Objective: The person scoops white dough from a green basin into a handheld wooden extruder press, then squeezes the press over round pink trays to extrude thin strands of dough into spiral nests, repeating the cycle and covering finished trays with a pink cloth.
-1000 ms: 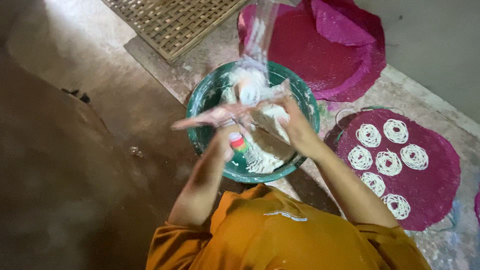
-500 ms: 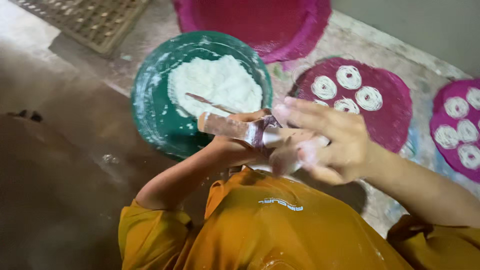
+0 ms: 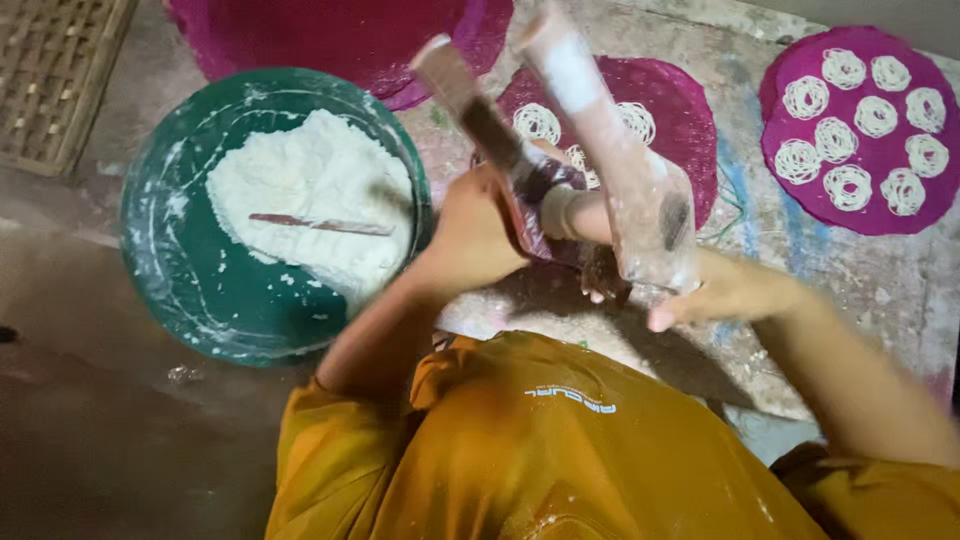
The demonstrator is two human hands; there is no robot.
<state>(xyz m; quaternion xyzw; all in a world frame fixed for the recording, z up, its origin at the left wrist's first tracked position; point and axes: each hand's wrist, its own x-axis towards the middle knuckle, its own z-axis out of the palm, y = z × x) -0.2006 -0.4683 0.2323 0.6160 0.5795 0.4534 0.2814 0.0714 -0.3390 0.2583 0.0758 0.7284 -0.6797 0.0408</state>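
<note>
- Shirt (image 3: pixel 560 450), orange and flour-dusted, fills the lower frame.
- Left hand (image 3: pixel 475 235) at centre is wrapped tight round the press (image 3: pixel 560 200); right hand (image 3: pixel 725 290) cups the barrel from beneath.
- Press handles tilt toward the top of the frame: squeezing looks about to start, needing a mat under the nozzle.
- Bowl (image 3: pixel 200 290) of dough (image 3: pixel 310 195), centre left.
- Mat (image 3: pixel 860 130) with coils, upper right.

Dim, warm light from above; deep shadow lower left, and motion blur smears the raised press (image 3: pixel 600 150).
</note>
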